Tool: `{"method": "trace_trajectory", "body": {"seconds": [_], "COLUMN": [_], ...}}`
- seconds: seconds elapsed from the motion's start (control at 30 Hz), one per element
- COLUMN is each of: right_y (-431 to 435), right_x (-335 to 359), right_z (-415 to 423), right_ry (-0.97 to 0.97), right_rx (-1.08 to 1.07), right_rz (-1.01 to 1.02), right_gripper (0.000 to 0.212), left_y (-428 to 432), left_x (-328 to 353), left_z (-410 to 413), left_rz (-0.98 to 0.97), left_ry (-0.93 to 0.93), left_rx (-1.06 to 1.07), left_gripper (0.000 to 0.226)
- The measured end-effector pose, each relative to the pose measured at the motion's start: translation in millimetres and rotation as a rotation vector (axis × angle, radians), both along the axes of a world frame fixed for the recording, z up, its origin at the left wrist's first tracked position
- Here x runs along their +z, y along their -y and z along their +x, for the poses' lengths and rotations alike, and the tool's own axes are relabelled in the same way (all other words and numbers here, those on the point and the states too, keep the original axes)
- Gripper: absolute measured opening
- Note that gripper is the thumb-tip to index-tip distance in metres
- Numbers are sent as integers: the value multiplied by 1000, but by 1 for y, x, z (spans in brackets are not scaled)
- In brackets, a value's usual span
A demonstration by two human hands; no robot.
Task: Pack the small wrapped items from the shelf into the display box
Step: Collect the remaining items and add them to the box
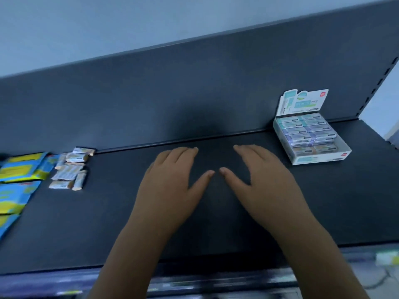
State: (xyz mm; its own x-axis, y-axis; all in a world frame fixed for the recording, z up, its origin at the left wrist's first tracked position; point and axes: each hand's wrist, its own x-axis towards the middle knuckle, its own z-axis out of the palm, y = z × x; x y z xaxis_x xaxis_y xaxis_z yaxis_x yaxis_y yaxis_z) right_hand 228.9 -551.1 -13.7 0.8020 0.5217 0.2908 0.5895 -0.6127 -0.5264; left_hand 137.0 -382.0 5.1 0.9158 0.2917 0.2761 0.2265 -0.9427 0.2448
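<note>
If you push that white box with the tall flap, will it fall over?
Probably not: the display box sits low and flat on the shelf, so it would likely slide. It looks nearly full of wrapped items, so fairly steady. Its upright card flap looks thin and may bend if grabbed.

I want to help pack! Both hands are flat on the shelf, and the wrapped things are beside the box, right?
Not beside it. The head view shows the wrapped things far left, the box far right, with the flat left hand and right hand between them.
</note>
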Motion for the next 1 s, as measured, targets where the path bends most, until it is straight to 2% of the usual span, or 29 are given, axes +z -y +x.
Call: {"method": "trace_trajectory", "body": {"seconds": [0.1,0.23,0.4,0.6,0.73,0.87,1.0], "right_y": [-22,-51,-76,-115,-149,-206,-268], "right_x": [1,3,0,-20,-18,-17,-21], "right_z": [-24,-50,-63,-80,-103,-126,-151], "right_ry": [-35,-15,-7,-55,-111,-91,-108], "right_rx": [-17,9,66,124,157,71,-1], "right_rz": [-13,5,5,3,-26,-42,-32], "right_gripper": [63,59,61,56,53,47,44], "left_y": [-27,-51,-71,-108,-152,-213,-272], "left_x": [3,4,0,-16,-15,-22,-33], "left_z": [-25,-49,-71,-103,-129,-152,-169], "left_rz": [-106,-76,-76,-94,-108,-117,-69], "left_ry": [1,-3,61,35,68,147,58], "left_rx": [-14,-46,36,118,181,199,139], "left_gripper": [60,58,50,51,40,26,28]}}
